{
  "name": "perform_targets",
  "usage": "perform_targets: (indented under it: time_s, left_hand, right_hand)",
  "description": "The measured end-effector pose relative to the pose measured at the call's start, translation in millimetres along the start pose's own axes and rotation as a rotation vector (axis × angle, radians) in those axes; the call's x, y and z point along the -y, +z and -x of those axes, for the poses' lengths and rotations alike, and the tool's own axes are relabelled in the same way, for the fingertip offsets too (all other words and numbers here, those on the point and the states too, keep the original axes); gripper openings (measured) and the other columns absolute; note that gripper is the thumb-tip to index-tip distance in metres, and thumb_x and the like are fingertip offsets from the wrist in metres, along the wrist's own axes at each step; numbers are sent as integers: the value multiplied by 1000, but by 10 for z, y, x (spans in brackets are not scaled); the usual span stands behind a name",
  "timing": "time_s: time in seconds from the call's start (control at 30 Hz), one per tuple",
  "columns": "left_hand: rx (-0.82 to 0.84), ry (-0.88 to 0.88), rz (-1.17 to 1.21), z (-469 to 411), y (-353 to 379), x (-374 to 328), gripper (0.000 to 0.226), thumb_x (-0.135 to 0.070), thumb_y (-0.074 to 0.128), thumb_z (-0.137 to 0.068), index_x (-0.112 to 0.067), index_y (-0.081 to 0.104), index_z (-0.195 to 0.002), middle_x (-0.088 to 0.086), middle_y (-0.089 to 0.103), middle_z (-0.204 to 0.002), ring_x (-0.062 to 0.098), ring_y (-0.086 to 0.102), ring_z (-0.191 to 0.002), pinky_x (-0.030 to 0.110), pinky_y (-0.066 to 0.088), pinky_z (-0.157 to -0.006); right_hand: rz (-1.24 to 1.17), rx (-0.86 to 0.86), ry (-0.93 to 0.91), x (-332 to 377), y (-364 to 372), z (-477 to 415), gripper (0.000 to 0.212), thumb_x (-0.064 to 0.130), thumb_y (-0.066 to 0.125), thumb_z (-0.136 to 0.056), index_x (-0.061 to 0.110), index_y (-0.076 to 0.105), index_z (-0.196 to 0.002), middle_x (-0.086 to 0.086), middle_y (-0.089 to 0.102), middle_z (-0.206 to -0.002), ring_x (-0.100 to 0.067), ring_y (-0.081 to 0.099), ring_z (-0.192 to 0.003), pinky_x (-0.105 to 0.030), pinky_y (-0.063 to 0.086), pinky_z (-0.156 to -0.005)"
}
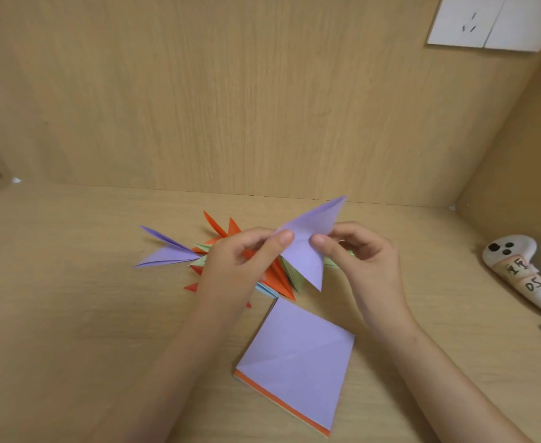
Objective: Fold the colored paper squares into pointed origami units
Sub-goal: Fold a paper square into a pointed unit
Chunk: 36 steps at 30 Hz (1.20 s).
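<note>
Your left grip point(230, 266) and right grip point(365, 266) both pinch the lilac paper point(307, 247), thumbs on its near face. You hold it raised above the desk point(71, 314), folded, a point at each end. Beneath it on the desk: pile of folded units point(278, 279), red, green, lilac. The square stack point(297, 353) lies just nearer you, lilac sheet on top.

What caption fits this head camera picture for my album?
Left hand and right hand pinch a purple paper over finished pointed units, near the paper stack.
</note>
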<state>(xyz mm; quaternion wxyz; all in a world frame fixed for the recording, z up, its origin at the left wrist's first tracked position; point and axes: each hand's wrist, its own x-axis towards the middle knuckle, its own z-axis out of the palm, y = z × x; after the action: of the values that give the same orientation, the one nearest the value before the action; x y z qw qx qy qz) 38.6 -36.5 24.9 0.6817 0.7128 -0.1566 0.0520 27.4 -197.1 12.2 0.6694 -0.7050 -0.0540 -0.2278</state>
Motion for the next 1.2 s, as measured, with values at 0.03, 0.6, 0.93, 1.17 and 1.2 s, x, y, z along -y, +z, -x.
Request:
perform_targets:
  time_s: [0.03,0.6,0.93,1.17,1.2]
  left_hand:
    - [8,-3,10,3,0,0,14,-19,64,-86,-17,71,-74,4,61,-65,6,47,-52,13,38,-51]
    - [52,-256,315,-59,-38,31,17,-11,52,-94,-2,67,-92,8,72,-72,11,64,-57,19,53,-52]
    - [135,-290,239,-35,6,24,32,-26,47,-96,-3,70,-98,11,74,-86,15,70,-73,25,56,-58]
    - [-16,-145,282,-29,-13,-1,28,-16,63,-85,-16,65,-113,4,75,-96,14,71,-89,22,57,-73]
    - [-26,-135,265,-29,-20,6,28,-12,66,-84,-16,66,-111,4,75,-94,15,72,-89,24,57,-75]
  right_hand:
    - [-19,16,11,10,7,6,7,5,73,-79,9,73,-85,-8,71,-80,-21,64,-77,-36,49,-76]
    - [-101,144,-47,-2,6,5,17,-3,72,-74,11,74,-82,3,72,-90,-13,67,-85,-21,50,-75]
    - [-242,-31,100,50,11,-15,9,2,68,-77,6,65,-84,-2,70,-68,-17,62,-53,-22,53,-59]
    - [-129,122,68,16,69,18,13,-6,68,-80,7,67,-81,-5,66,-65,-15,58,-52,-20,49,-59]
    - [-112,134,64,9,72,24,14,-6,68,-79,9,68,-81,-6,66,-65,-14,58,-54,-20,49,-60]
